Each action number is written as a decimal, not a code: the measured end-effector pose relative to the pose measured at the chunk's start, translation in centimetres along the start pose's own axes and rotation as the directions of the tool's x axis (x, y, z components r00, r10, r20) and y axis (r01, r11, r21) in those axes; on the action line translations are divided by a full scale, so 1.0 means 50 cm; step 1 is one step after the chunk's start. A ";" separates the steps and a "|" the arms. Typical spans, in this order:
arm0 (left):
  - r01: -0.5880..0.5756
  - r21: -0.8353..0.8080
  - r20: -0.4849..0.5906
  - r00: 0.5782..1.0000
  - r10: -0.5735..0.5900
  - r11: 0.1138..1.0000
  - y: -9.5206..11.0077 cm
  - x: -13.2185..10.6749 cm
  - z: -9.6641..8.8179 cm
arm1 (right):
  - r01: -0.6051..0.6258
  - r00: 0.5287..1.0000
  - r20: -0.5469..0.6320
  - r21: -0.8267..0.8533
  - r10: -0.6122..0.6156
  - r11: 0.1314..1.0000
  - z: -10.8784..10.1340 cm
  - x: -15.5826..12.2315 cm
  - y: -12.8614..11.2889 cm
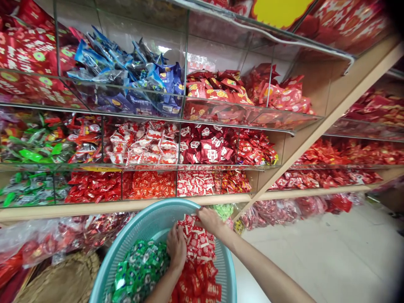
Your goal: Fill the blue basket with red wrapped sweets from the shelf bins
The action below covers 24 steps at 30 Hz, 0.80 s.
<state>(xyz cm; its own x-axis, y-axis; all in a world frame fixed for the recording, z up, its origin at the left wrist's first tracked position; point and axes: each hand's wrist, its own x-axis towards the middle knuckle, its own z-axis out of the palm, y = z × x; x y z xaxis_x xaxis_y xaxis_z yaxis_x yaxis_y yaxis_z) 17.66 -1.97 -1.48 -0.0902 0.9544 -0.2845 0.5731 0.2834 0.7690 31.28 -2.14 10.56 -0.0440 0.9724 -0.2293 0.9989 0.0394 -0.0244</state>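
One left hand (pixel 177 247) curves beside the red-and-white candies (pixel 199 242) at two o'clock in the teal basket (pixel 148 223); the right hand (pixel 211 219) curls near its rim, either's grip I can't tell

No words or numbers can be read. White lettering, too blurred to make out, marks the large red bags (pixel 28 48) at upper left, the dark red packets (pixel 213 152) at centre and the small red sweets (pixel 202 277) in the basket (pixel 233 273).
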 end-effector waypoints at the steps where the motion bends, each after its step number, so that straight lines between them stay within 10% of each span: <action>1: -0.006 0.002 0.001 1.000 0.006 1.000 0.001 0.000 0.000 | -0.012 1.000 -0.004 -0.003 0.012 1.000 0.002 -0.002 -0.002; 24: -0.049 -0.027 0.011 0.999 0.050 0.998 -0.010 0.004 0.005 | -0.027 0.997 -0.068 0.171 0.039 0.985 -0.011 -0.003 0.043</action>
<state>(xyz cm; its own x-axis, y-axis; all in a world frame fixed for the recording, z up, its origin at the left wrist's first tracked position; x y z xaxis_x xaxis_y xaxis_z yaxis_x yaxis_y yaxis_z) 17.58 -1.97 -2.08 -0.0527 0.9663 -0.2521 0.5544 0.2383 0.7974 33.44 -2.10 11.06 -0.0034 0.9865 -0.1636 0.9825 -0.0271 -0.1842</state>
